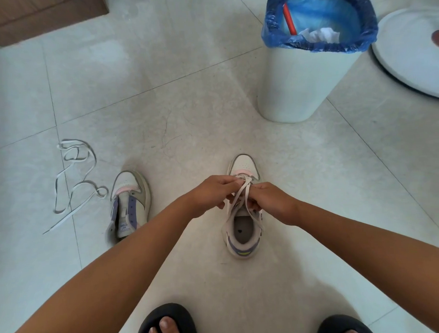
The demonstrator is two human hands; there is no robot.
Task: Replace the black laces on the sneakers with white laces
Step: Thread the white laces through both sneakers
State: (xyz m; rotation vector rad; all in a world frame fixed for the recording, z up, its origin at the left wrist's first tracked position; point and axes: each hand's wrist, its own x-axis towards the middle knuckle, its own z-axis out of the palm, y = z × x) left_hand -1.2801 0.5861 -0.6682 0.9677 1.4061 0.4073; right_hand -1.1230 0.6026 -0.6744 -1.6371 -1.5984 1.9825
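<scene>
Head view looks down on my two hands working over the right-hand sneaker (244,230), which stands on the tiled floor (186,117) with its toe pointing away from me. My left hand (209,192) pinches the white lace (239,194) near the lowest eyelets, fingertips drawn together on it, and my right hand (270,202) is curled round the other run of the same lace just beside it. I judge the lace light, flat and limp, so it will flop and twist unless I hold it close to the tip, where it should be stiffest for pushing through an eyelet. The sneaker itself looks light and may slide on the smooth tile when I pull. A second sneaker (129,205) stands unlaced to the left, its tongue label carrying blue lettering too blurred to read. Further left a spare white lace (73,182) lies loose on the floor.
</scene>
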